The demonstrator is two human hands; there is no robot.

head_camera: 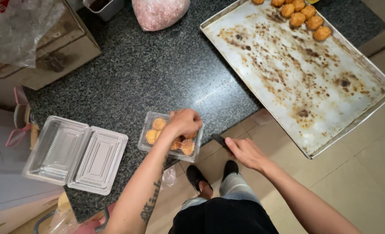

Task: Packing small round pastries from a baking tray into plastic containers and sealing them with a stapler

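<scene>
your left hand (pixel 184 122), fingers curled, settles golden pastries (pixel 159 124) in the clear plastic container (pixel 148 132) at the counter (pixel 158 73) edge; your right hand (pixel 243 151) grips dark tongs (pixel 221 141). filling step: next calls for more pastries from the baking tray (pixel 305 82).

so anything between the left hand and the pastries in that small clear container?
Nothing visible. The left hand is already down over the small clear container, its fingers on the golden pastries at the right end. The right hand holds a dark tool off the counter edge, beside the container, not in the path.
</scene>
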